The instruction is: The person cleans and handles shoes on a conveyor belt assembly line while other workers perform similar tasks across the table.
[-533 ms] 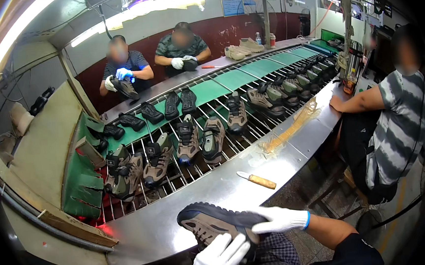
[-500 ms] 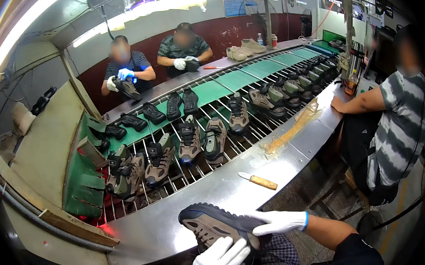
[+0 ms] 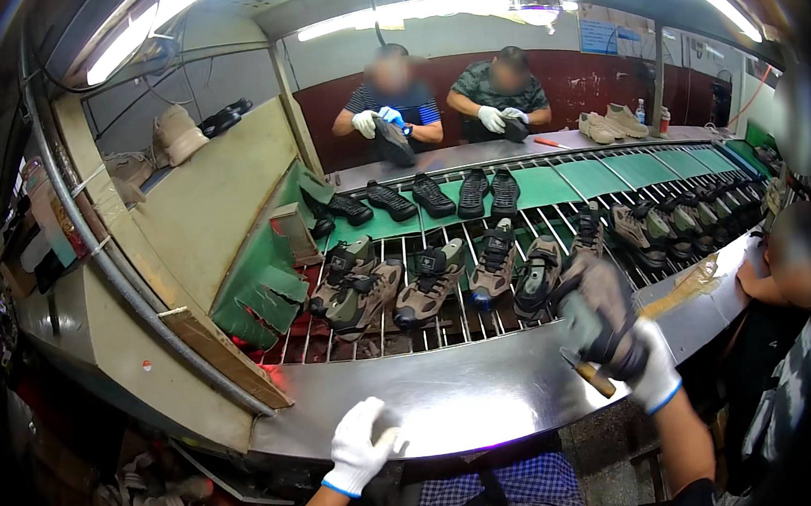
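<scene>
My right hand (image 3: 657,375), in a white glove, is shut on a grey-brown shoe (image 3: 601,309) and holds it up, blurred, over the near edge of the roller conveyor (image 3: 448,330). A wooden-handled tool (image 3: 590,377) lies on the steel counter (image 3: 472,399) just left of that hand. My left hand (image 3: 359,444), also gloved, rests on the counter's front edge with nothing in it that I can see.
Several brown and black shoes (image 3: 431,279) lie in rows on the conveyor, with green mats (image 3: 551,186) behind. Two gloved people (image 3: 396,113) handle shoes across the line. Another person (image 3: 792,273) sits at the right. A beige slanted panel (image 3: 214,201) stands left.
Both hands held the shoe low at the counter's front edge. Now my right hand alone has lifted it up and to the right over the conveyor; my left hand has let go.
</scene>
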`<state>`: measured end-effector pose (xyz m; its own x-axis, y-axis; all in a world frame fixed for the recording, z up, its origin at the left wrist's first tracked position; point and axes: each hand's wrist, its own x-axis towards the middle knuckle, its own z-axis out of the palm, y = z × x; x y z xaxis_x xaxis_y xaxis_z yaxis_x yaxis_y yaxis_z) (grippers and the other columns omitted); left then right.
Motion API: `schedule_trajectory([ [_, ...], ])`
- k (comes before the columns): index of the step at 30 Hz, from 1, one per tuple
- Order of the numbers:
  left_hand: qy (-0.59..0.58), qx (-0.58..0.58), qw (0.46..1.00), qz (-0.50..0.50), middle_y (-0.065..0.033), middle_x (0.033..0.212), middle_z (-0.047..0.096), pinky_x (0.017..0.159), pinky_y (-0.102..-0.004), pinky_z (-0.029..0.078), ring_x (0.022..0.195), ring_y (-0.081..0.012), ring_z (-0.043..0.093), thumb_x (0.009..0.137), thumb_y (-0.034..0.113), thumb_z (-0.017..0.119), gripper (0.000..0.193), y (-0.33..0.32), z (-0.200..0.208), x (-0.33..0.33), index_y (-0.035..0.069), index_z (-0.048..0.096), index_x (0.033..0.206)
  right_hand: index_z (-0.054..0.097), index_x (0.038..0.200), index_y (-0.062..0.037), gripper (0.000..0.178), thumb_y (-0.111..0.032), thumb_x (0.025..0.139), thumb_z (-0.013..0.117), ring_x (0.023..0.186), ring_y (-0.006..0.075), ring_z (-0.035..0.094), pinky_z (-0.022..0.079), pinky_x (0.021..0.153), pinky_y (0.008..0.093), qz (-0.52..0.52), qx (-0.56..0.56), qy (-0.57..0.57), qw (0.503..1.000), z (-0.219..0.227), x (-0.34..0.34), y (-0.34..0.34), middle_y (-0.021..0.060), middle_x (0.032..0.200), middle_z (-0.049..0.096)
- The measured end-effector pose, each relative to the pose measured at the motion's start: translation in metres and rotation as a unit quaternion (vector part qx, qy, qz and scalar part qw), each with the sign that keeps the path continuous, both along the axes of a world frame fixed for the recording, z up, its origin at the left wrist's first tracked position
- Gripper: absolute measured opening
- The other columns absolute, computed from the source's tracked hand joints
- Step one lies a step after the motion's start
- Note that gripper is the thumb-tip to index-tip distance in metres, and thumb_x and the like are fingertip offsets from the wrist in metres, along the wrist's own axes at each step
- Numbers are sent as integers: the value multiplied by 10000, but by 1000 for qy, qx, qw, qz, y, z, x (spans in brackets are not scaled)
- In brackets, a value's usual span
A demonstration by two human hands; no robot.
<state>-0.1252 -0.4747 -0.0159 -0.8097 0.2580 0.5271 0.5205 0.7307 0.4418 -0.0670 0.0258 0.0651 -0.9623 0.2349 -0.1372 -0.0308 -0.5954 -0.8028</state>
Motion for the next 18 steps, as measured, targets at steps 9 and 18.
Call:
schedule_trajectory([
  [9,-3,-45,989,140,-136,1236,753,1101,-505,502,1236,-375,662,879,353,810,404,-20,-45,-23,80,753,1171,713,1239,-45,311,-126,939,714,1144,343,706,558,1014,432,-252,699,107,660,-58,-89,61,177,1214,728],
  [18,-3,-53,987,152,-139,1228,761,1088,-476,519,1223,-353,679,888,328,802,388,-25,-48,-28,78,755,1181,770,1183,-148,347,-417,1040,602,1060,362,736,582,941,440,239,648,126,712,-94,-76,-221,138,1128,775],
])
